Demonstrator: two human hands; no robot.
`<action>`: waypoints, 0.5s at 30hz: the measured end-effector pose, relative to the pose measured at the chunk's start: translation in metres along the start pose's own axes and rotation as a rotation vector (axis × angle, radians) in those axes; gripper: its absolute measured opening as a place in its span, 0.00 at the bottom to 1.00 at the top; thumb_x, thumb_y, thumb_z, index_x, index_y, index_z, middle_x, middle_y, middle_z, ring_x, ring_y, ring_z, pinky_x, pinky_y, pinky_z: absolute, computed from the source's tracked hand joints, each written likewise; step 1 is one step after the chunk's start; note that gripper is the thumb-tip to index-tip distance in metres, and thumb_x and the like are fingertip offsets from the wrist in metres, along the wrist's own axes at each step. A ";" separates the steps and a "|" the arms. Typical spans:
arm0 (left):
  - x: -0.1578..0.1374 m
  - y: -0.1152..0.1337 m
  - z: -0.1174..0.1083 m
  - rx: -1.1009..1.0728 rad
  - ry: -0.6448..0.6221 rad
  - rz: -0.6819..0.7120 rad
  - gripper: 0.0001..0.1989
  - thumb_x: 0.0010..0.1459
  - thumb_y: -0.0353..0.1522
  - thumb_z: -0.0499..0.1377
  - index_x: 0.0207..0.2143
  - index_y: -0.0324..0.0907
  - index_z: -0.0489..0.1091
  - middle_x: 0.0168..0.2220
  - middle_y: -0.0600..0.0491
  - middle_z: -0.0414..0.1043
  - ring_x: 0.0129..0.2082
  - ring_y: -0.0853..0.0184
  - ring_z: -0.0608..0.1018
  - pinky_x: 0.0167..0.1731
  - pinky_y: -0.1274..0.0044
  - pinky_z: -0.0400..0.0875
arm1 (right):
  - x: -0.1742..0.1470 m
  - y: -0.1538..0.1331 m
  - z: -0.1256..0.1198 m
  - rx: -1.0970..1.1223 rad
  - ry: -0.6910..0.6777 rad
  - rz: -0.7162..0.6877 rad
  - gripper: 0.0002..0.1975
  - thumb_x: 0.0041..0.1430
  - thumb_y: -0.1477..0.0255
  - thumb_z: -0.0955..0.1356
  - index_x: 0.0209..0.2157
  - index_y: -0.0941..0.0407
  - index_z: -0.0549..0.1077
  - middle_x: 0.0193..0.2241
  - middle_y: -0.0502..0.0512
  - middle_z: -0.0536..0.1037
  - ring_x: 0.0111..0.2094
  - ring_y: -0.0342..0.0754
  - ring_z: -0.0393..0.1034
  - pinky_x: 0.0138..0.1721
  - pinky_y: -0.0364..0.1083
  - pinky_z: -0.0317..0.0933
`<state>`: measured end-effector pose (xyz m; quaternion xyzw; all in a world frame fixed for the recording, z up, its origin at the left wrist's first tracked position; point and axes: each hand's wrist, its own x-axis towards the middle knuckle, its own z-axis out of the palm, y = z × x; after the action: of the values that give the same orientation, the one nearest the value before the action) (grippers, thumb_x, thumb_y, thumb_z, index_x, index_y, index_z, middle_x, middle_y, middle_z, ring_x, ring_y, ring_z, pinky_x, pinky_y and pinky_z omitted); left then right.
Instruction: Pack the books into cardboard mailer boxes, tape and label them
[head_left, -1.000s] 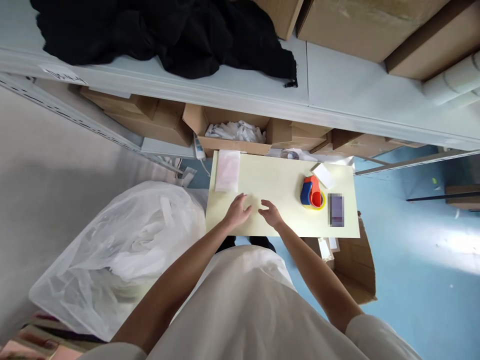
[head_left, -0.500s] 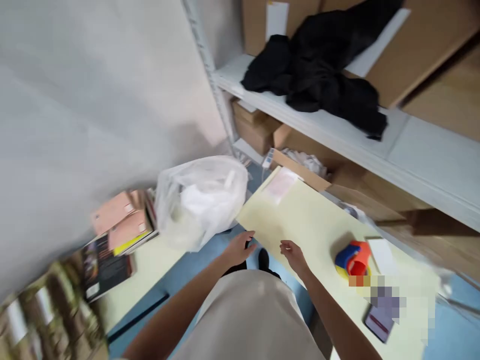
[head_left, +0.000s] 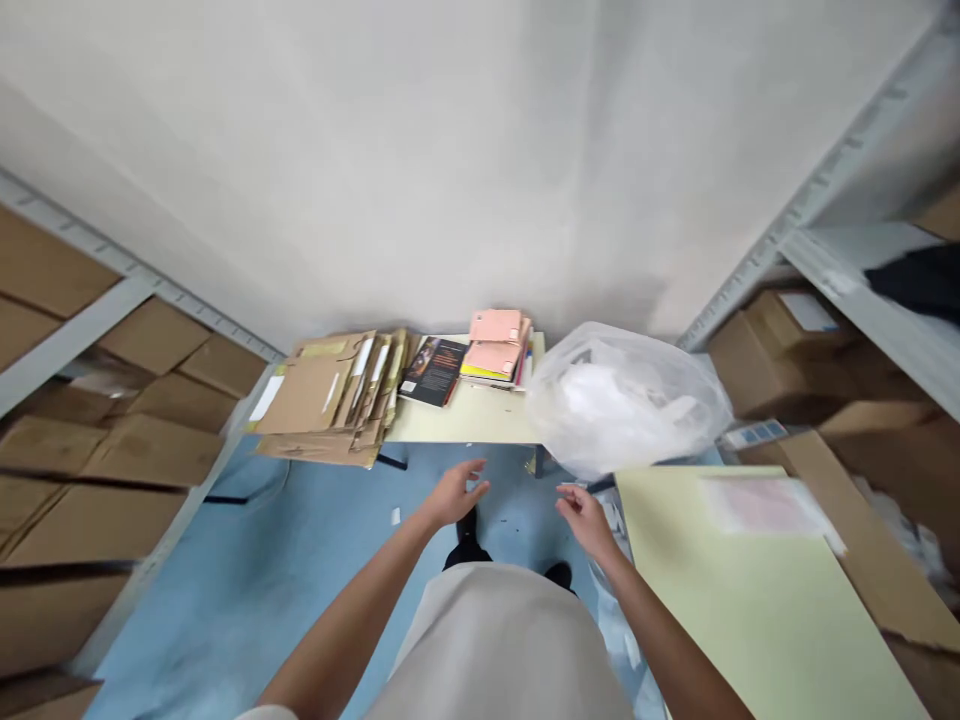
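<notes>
My left hand (head_left: 456,492) hangs in the air over the blue floor, fingers apart, holding nothing. To its right, my right hand (head_left: 586,517) is also held up with fingers loosely bent and apart, nothing in it, near the corner of the pale yellow table (head_left: 720,590). Beyond both hands stands a light yellow bench (head_left: 450,428) against the wall. On it lie a black-covered book (head_left: 433,370), a pile of books with pink covers (head_left: 493,340), and flattened cardboard pieces (head_left: 319,395). A clear plastic bag (head_left: 626,400) with white contents sits at the bench's right end.
Shelves with brown boxes (head_left: 150,450) line the left side; more cartons (head_left: 787,345) fill the right shelf. A dark cloth (head_left: 919,282) lies on the upper right shelf. A pinkish-white sheet (head_left: 765,505) is on the yellow table. Small scraps dot the blue floor (head_left: 247,600).
My view has turned left, away from the table with the tape rolls and phone, toward the wall bench. Both hands stay raised and hold nothing.
</notes>
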<state>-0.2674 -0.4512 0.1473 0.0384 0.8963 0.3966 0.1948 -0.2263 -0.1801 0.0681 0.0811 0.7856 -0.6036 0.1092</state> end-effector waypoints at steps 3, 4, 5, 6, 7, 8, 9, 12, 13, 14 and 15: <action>-0.007 -0.048 -0.043 -0.054 0.221 -0.078 0.23 0.53 0.41 0.55 0.49 0.39 0.68 0.50 0.41 0.71 0.46 0.56 0.76 0.37 0.70 0.73 | 0.026 -0.033 0.052 -0.070 -0.135 -0.066 0.14 0.52 0.65 0.64 0.38 0.56 0.73 0.28 0.53 0.77 0.30 0.47 0.71 0.35 0.47 0.65; -0.008 -0.067 -0.059 -0.081 0.299 -0.120 0.23 0.53 0.41 0.56 0.48 0.39 0.68 0.50 0.41 0.72 0.46 0.56 0.76 0.39 0.69 0.73 | 0.035 -0.043 0.072 -0.092 -0.170 -0.081 0.13 0.52 0.66 0.64 0.38 0.56 0.73 0.28 0.52 0.76 0.29 0.46 0.71 0.34 0.47 0.65; -0.010 -0.087 -0.074 -0.121 0.374 -0.169 0.22 0.52 0.41 0.57 0.47 0.39 0.69 0.49 0.41 0.72 0.46 0.56 0.76 0.40 0.68 0.72 | 0.044 -0.053 0.092 -0.112 -0.204 -0.095 0.13 0.52 0.66 0.64 0.38 0.56 0.73 0.27 0.52 0.76 0.28 0.46 0.70 0.34 0.46 0.64; -0.011 -0.108 -0.090 -0.175 0.443 -0.223 0.21 0.51 0.40 0.58 0.46 0.38 0.69 0.48 0.41 0.73 0.46 0.56 0.76 0.41 0.67 0.72 | 0.053 -0.063 0.114 -0.129 -0.239 -0.106 0.13 0.52 0.66 0.64 0.38 0.57 0.73 0.27 0.52 0.76 0.28 0.45 0.70 0.33 0.46 0.64; -0.012 -0.128 -0.106 -0.245 0.506 -0.277 0.21 0.51 0.39 0.59 0.46 0.38 0.69 0.47 0.41 0.73 0.46 0.56 0.76 0.42 0.67 0.71 | 0.063 -0.073 0.137 -0.144 -0.277 -0.113 0.13 0.52 0.67 0.64 0.38 0.57 0.73 0.27 0.52 0.76 0.27 0.45 0.69 0.33 0.46 0.64; -0.013 -0.147 -0.121 -0.329 0.565 -0.331 0.21 0.50 0.39 0.60 0.45 0.38 0.69 0.46 0.41 0.74 0.45 0.56 0.76 0.43 0.66 0.71 | 0.072 -0.082 0.160 -0.157 -0.317 -0.118 0.13 0.52 0.67 0.64 0.38 0.57 0.73 0.27 0.52 0.75 0.27 0.45 0.69 0.32 0.46 0.64; -0.014 -0.166 -0.136 -0.426 0.619 -0.382 0.21 0.49 0.38 0.61 0.45 0.38 0.68 0.45 0.42 0.74 0.45 0.56 0.76 0.44 0.67 0.70 | 0.082 -0.092 0.185 -0.166 -0.359 -0.120 0.13 0.52 0.67 0.64 0.38 0.57 0.73 0.26 0.51 0.75 0.27 0.45 0.69 0.32 0.46 0.64; -0.015 -0.212 -0.176 -0.744 0.805 -0.500 0.23 0.46 0.35 0.65 0.44 0.38 0.67 0.44 0.42 0.74 0.47 0.57 0.75 0.45 0.68 0.69 | 0.109 -0.120 0.259 -0.159 -0.460 -0.118 0.12 0.52 0.69 0.65 0.39 0.57 0.73 0.27 0.51 0.76 0.28 0.45 0.70 0.34 0.46 0.65; -0.015 -0.225 -0.187 -0.832 0.875 -0.529 0.23 0.45 0.34 0.66 0.44 0.38 0.67 0.46 0.42 0.72 0.48 0.57 0.75 0.45 0.69 0.69 | 0.117 -0.129 0.284 -0.144 -0.483 -0.115 0.12 0.52 0.69 0.65 0.39 0.56 0.73 0.29 0.52 0.77 0.30 0.45 0.71 0.36 0.47 0.66; -0.014 -0.237 -0.198 -0.896 0.936 -0.549 0.23 0.44 0.33 0.67 0.44 0.39 0.67 0.48 0.42 0.71 0.49 0.57 0.74 0.45 0.69 0.69 | 0.125 -0.138 0.307 -0.127 -0.500 -0.109 0.12 0.51 0.70 0.66 0.39 0.56 0.73 0.31 0.53 0.77 0.32 0.46 0.72 0.38 0.47 0.66; -0.011 -0.247 -0.208 -0.935 0.990 -0.562 0.23 0.44 0.32 0.66 0.43 0.39 0.66 0.49 0.42 0.69 0.50 0.58 0.73 0.45 0.69 0.69 | 0.132 -0.146 0.329 -0.109 -0.513 -0.102 0.12 0.50 0.71 0.67 0.39 0.56 0.73 0.33 0.54 0.78 0.34 0.46 0.72 0.40 0.48 0.66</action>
<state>-0.3144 -0.7672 0.0980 -0.4632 0.5925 0.6436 -0.1423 -0.3674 -0.5368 0.0870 -0.1203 0.7666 -0.5659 0.2785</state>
